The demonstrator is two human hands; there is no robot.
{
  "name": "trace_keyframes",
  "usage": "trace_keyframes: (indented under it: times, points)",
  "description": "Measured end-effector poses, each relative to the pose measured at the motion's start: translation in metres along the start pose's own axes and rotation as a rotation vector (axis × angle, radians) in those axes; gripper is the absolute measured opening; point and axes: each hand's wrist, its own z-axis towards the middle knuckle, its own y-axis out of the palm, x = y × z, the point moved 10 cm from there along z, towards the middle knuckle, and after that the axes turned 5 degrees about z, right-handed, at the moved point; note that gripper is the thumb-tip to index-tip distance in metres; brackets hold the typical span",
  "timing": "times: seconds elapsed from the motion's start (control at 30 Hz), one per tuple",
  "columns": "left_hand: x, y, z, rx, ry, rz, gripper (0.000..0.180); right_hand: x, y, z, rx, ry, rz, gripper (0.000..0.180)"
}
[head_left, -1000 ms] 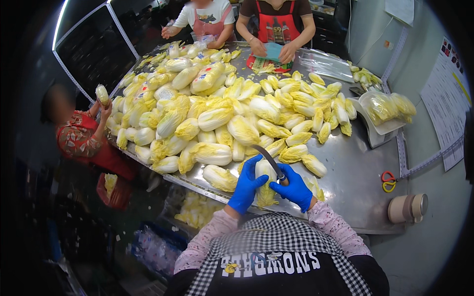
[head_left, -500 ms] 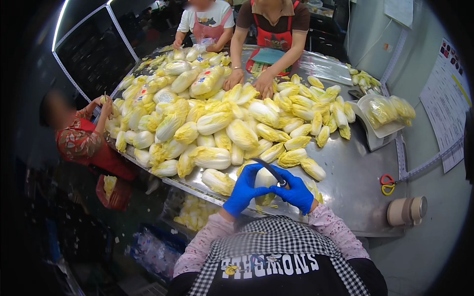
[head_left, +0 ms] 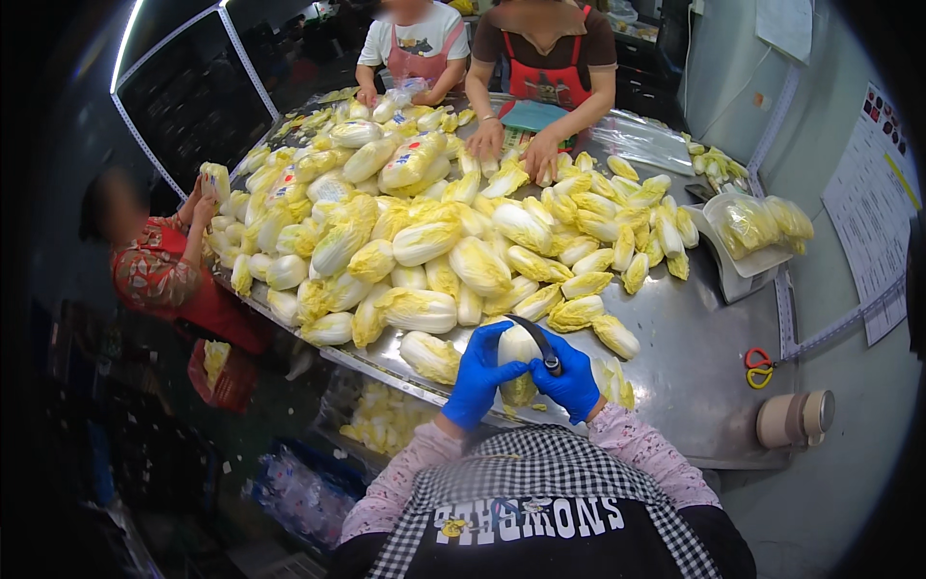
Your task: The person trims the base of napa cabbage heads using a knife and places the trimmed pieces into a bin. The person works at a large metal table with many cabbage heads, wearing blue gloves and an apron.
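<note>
Close to my body at the table's near edge, a pale napa cabbage [head_left: 518,349] stands upright between my two hands. My left hand [head_left: 476,378], in a blue glove, is wrapped round its left side. My right hand [head_left: 571,382], gloved too, grips a knife with a dark curved blade [head_left: 536,334] that arches over the right side of the cabbage. Part of the knife's handle is hidden by the right-hand fingers. A trimmed yellow cabbage [head_left: 611,380] lies just right of that hand.
A big heap of napa cabbages [head_left: 417,243] covers the metal table [head_left: 690,372]. To the right are a scale with bagged cabbage [head_left: 750,224], red-and-yellow scissors [head_left: 758,368] and a beige cup [head_left: 793,418]. Three co-workers stand at the far and left sides. A crate [head_left: 376,422] of leaves sits below.
The cabbage in my hands shows more of its pale end, and the blade has shifted to the right along it. The left co-worker has raised a cabbage; another co-worker's hands have shifted over the heap.
</note>
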Motion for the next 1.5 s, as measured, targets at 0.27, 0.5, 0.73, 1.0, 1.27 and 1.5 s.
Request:
trace_keyframes:
  times: [0.27, 0.5, 0.73, 1.0, 1.27, 1.5]
  points:
    - [0.002, -0.005, 0.002, -0.019, 0.056, 0.086, 0.063, -0.001, -0.002, 0.005, -0.084, 0.048, -0.058, 0.056]
    - [0.040, 0.010, -0.006, -0.098, 0.210, 0.507, 0.068, -0.033, 0.005, 0.018, -0.159, -0.036, -0.093, 0.054]
    - [0.040, -0.018, -0.015, -0.005, 0.067, 0.053, 0.056, -0.011, 0.012, 0.026, -0.065, 0.240, 0.342, 0.035]
    - [-0.006, -0.035, -0.006, 0.074, 0.125, 0.438, 0.076, 0.003, 0.022, 0.031, -0.046, 0.070, 0.004, 0.030]
    - [0.011, -0.029, -0.027, 0.136, 0.141, 0.748, 0.089, 0.016, 0.033, 0.037, -0.200, 0.174, 0.046, 0.041]
    - [0.024, -0.020, -0.035, 0.042, 0.079, 0.769, 0.083, 0.001, 0.026, 0.033, -0.175, 0.021, -0.249, 0.025]
